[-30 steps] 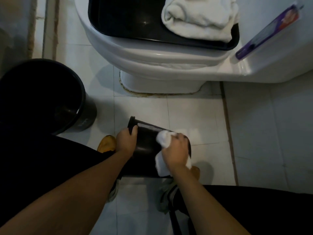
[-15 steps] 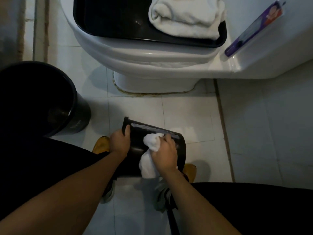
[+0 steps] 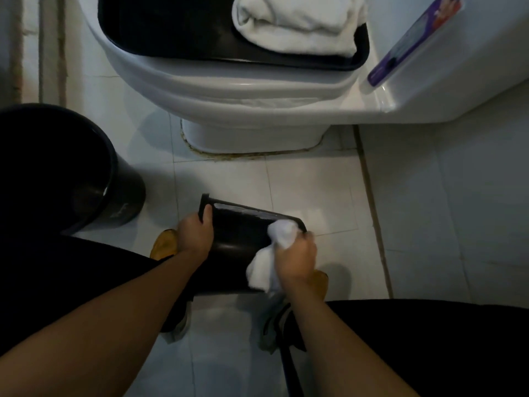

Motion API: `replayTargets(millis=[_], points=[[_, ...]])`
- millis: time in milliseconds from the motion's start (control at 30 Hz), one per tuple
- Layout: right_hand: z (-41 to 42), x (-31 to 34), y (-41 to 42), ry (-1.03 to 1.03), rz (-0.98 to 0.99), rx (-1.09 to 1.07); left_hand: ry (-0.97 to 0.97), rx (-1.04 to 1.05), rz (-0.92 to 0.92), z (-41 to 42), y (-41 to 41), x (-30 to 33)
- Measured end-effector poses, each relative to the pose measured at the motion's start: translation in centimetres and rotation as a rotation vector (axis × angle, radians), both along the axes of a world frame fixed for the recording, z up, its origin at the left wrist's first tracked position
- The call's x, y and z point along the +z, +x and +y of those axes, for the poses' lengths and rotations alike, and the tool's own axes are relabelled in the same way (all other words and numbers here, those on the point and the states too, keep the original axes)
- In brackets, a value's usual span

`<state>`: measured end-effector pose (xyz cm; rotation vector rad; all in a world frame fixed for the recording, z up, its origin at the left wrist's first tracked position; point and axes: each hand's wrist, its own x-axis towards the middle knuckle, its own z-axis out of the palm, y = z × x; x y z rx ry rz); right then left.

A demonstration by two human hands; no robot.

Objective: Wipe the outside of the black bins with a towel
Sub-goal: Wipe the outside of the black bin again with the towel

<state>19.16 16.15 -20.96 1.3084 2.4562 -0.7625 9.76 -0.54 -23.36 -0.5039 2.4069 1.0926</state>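
Small black bin (image 3: 240, 239) was tipped on its side, held low over the floor tiles (image 3: 315, 190) between my knees, rim end to my left, base end to my right. My left hand (image 3: 196, 234) gripped the rim end, thumb hooked over the lip. My right hand (image 3: 296, 260) was clenched round a bunched white towel (image 3: 279, 233), pressing it against the bin's outer wall at the base-end corner; a tail of the towel hung below my fist. Hands were apart, one at each end of the bin.

Second, larger black bin (image 3: 86, 179) stood upright on the floor to my left, well apart from the one I held.

Hard to see: near side of the held bin was hidden behind my forearms and faded into shadow. Left part of the large bin merged with my dark trouser leg. Fingers of my right hand were buried in the towel. Yellow-toed shoes (image 3: 164, 243) only peeked out from under the bin.

Ahead: toilet (image 3: 229, 90) with a black tray (image 3: 171, 30) on the lid, folded white towels (image 3: 300, 24) in it, cut off at the top. Purple tube (image 3: 412, 38) leaned on the cistern ledge.

Versus half a second earlier: towel hand had moved from mid-wall to the right, out to the base-end corner. Left-hand grip unchanged.
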Motion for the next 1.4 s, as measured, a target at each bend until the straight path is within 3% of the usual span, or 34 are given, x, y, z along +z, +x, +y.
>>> replayTargets(millis=[100, 233, 367, 600, 800, 1000, 1100, 1233, 1400], points=[[3.7, 0.1, 0.0, 0.045, -0.106, -0.207, -0.025, -0.015, -0.005, -0.1, 0.7, 0.3], [0.4, 0.7, 0.9, 0.074, -0.087, -0.016, -0.023, 0.002, -0.016, -0.2, 0.5, 0.3], [-1.5, 0.6, 1.7, -0.014, 0.060, 0.060, -0.009, 0.013, -0.027, 0.1, 0.1, 0.6], [4.9, 0.5, -0.7, -0.090, -0.094, -0.257, -0.041, -0.008, -0.006, 0.2, 0.6, 1.0], [1.8, 2.0, 1.4, -0.034, -0.087, -0.008, 0.003, -0.015, -0.062, 0.2, 0.5, 1.7], [4.2, 2.2, 1.2, -0.394, 0.010, -0.454, 0.213, 0.128, -0.276, -0.1, -0.8, 3.4], [5.1, 2.5, 1.2, -0.529, 0.150, -0.650, 0.202, 0.116, -0.369, -0.3, -0.6, 3.7], [5.3, 2.8, 0.7, -0.539, 0.237, -0.715, 0.186, 0.059, -0.276, -0.1, 0.6, 3.2], [5.4, 3.0, 0.2, -0.485, 0.202, -0.608, 0.211, 0.080, -0.170, 0.1, 0.4, 3.5]])
